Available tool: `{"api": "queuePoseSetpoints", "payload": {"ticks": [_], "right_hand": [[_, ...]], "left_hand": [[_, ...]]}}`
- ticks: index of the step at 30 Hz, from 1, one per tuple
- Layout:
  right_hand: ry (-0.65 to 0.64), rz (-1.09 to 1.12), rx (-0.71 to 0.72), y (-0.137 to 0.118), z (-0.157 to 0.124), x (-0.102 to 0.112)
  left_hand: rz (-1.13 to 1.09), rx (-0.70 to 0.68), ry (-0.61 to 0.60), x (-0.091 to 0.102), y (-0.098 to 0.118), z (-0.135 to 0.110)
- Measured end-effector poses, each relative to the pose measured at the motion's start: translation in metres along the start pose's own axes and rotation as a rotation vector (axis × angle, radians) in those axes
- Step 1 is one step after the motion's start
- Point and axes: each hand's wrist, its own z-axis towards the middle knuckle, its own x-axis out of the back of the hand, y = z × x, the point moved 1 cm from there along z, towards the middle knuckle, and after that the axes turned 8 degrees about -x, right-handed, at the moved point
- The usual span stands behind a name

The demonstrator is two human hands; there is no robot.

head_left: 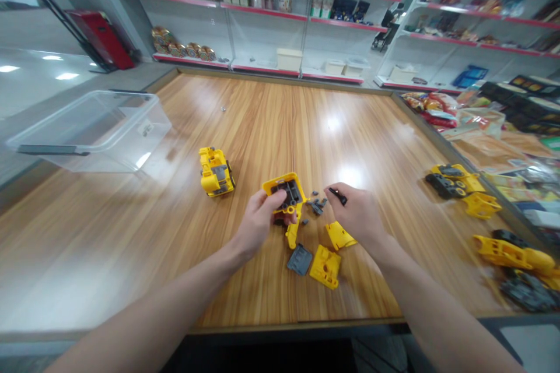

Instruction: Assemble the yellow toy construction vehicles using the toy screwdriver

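My left hand [261, 214] grips a yellow toy truck part [298, 179] with a dark grey inside, its thumb pressed on the dark piece. My right hand [356, 207] is closed on a small black piece [338, 195], perhaps a tool; its exact kind is hard to make out. Between and below the hands lie small grey parts [318, 206], a curved yellow panel [340, 236], a square yellow plate [326, 266] and a grey plate [300, 259]. A yellow arm-like piece [292, 235] shows just under the held part.
An assembled yellow toy truck [216, 172] stands to the left. Behind it is a clear plastic bin [109, 145]. More yellow toy vehicles [461, 183] sit along the right edge, beside packaged goods [476, 128]. Shelves [262, 41] stand beyond the wooden table [262, 122].
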Motion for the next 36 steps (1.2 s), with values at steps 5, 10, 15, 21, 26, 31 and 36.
{"api": "queuePoseSetpoints", "payload": {"ticks": [5,10,15,21,26,31,36], "right_hand": [[-0.160,-0.157,-0.009,0.007,0.003,-0.010],[-0.264,-0.249,-0.002,0.009,0.003,-0.020],[-0.276,-0.283,0.010,0.009,0.004,-0.021],[-0.302,-0.215,0.008,0.006,0.001,-0.020],[-0.353,-0.107,-0.002,0.006,0.000,-0.021],[-0.366,-0.024,-0.016,0.006,0.000,-0.021],[-0.386,0.044,-0.019,0.005,-0.001,-0.020]], "left_hand": [[-0.274,0.201,0.003,-0.002,0.004,0.004],[-0.289,0.207,0.000,-0.003,0.003,0.004],[-0.299,0.219,-0.006,-0.001,-0.001,0.005],[-0.361,0.307,0.024,0.002,-0.001,0.005],[-0.355,0.298,0.034,0.002,0.000,0.006],[-0.323,0.271,0.025,0.001,0.000,0.005],[-0.299,0.235,0.018,0.000,0.001,0.005]]}}
